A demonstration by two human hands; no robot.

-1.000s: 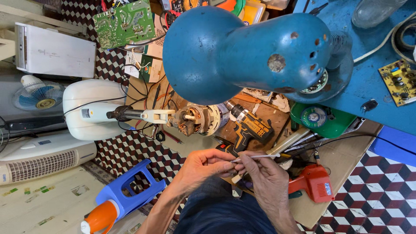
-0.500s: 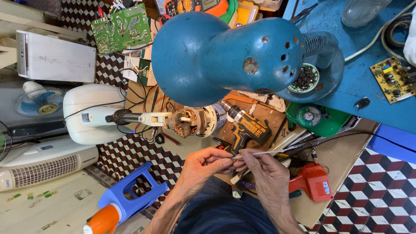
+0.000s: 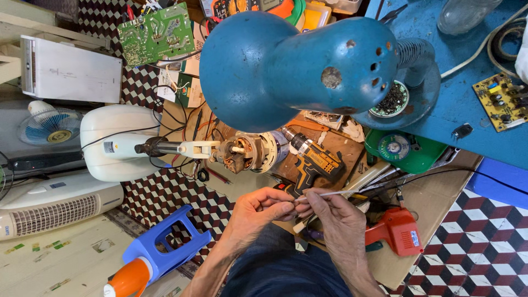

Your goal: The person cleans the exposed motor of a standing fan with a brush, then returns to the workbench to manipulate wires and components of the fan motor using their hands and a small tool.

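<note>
At fingertips: both hands meet low centre of view, over the person's lap; thin white wire pinched between them.
L hand: fingers curled shut, thumb and forefinger closed on near end of wire.
R hand: fingers closed on same wire just beside L fingertips; tips touching or nearly so, cannot tell which.
Wire: runs out to R of fingertips, nearly level, free end unsupported. What it joins to: not visible.
Just beyond fingers: yellow-black cordless drill lying on cardboard sheet; bare fan motor a bit further, on a white stand arm.
R of fingers: red soldering gun, near R wrist, apart from it.
Well above fingers: blue desk lamp, shade covers much of bench.
L of fingers, well apart: white fan base, blue plastic stool, green circuit board.
Risk 1 (judgement): wire thin, grip is fingertip-only; a hard pull or twist could snap the strand or let it slip out.
Risk 2 (judgement): loose tools and cables crowd close beyond the fingers; wire's free end could snag on drill or cables if hands swing.
Risk 3 (judgement): soldering gun sits close to R forearm; if hot, a backward elbow move could brush it. Hot or cold: cannot tell.
</note>
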